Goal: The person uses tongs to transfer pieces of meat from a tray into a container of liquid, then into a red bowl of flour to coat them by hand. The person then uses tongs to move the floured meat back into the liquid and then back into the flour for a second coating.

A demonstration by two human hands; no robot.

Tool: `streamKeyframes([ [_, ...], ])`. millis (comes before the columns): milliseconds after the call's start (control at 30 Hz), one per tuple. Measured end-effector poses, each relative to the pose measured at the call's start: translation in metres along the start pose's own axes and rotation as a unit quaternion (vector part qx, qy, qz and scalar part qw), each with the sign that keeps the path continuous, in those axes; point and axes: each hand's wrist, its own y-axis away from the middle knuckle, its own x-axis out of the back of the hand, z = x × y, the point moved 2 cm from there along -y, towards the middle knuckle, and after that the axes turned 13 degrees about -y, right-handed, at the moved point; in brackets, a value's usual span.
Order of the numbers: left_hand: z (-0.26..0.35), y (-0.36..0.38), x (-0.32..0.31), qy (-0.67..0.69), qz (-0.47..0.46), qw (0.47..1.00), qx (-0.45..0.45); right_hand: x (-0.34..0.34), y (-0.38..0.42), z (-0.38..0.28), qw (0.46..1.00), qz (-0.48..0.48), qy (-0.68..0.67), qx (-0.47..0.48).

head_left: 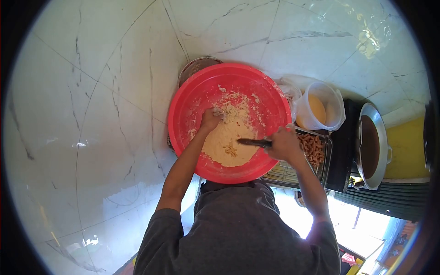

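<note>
A wide red basin (183, 137) holds pale flour (224, 137), with crumbly clumps towards its far side. My left hand (211, 118) is inside the basin at the left of the flour, its fingers curled in and coated white; what they hold is hidden. Over the basin's right rim, my right hand (284, 145) grips dark tongs (253, 142), which point left across the flour. Just below the tongs' tip, a few light-brown strips (230, 149) lie on the flour.
Right of the basin, a wire-rack tray (327, 160) holds brown fried pieces (312, 149). Behind it stands a translucent tub (337, 103) with yellowish contents. A large metal pan (380, 160) of brown liquid sits farther right. Marble-patterned tiled walls (123, 91) enclose the left and back.
</note>
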Motion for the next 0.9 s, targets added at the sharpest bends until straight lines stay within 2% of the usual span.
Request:
streamKeyframes([
  [100,0.001,0.001,-0.001,-0.024,0.009,0.999,-0.022,-0.034,-0.01,-0.009,0.997,-0.063,0.043,-0.009],
  [200,0.002,0.001,0.001,-0.026,0.016,0.998,-0.053,-0.031,-0.014,-0.008,0.996,-0.075,0.037,-0.022],
  [300,-0.01,-0.005,-0.003,0.006,0.001,0.998,-0.055,-0.016,-0.015,-0.003,1.0,0.014,-0.01,-0.016],
  [400,-0.011,-0.007,-0.004,0.027,-0.011,0.999,-0.036,-0.023,-0.015,0.005,0.998,-0.034,-0.045,-0.02],
  [500,-0.005,-0.002,0.0,0.012,-0.002,0.999,-0.029,-0.022,-0.013,-0.007,0.994,-0.107,-0.014,-0.019],
  [600,-0.004,-0.006,0.002,0.004,-0.001,0.999,-0.043,-0.024,-0.015,-0.007,0.995,-0.098,0.002,-0.034],
  [667,-0.01,-0.007,0.002,0.012,-0.015,0.998,-0.054,-0.028,-0.016,-0.004,0.999,-0.027,-0.025,-0.036],
  [800,0.023,0.014,0.011,0.015,-0.057,0.997,-0.054,-0.018,-0.021,-0.007,0.995,0.079,-0.04,-0.044],
  [900,0.03,0.015,0.01,0.043,-0.09,0.994,-0.038,-0.022,-0.022,-0.008,0.993,0.105,-0.026,-0.034],
])
